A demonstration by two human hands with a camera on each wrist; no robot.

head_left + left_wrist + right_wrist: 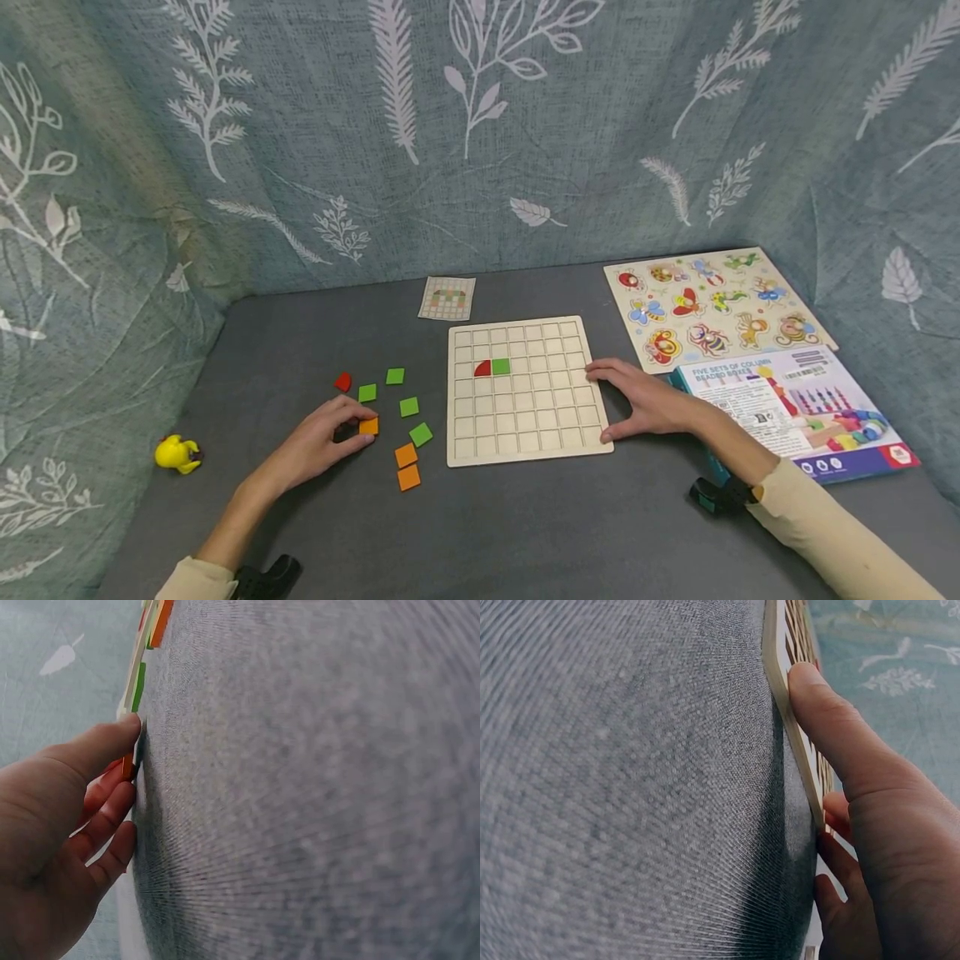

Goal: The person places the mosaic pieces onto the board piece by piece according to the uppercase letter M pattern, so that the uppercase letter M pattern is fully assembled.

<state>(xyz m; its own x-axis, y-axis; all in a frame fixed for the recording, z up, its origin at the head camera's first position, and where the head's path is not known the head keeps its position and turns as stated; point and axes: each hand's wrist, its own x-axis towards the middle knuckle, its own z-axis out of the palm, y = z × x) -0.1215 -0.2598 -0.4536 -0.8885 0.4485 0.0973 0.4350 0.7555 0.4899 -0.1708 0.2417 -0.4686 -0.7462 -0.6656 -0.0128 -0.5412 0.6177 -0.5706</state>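
Note:
My left hand (322, 437) pinches an orange square tile (369, 426) between thumb and fingers, low at the dark tabletop. In the left wrist view this orange tile (128, 766) shows its edge beside the fingers. Around it lie several green square tiles (408, 407), two more orange tiles (406, 455) and a red quarter-round tile (342, 382). My right hand (648, 402) rests at the right edge of a wooden grid board (517, 423), its thumb by the near corner. On the board a red quarter-round piece (483, 368) sits beside a green square (500, 367).
Behind the board lies a small pattern card (447, 298). To the right are an insect peg puzzle (701, 337) and a beaded-toy box (795, 412), close to the right forearm. A yellow toy duck (177, 453) stands at the left table edge. Patterned cloth (480, 200) hangs behind.

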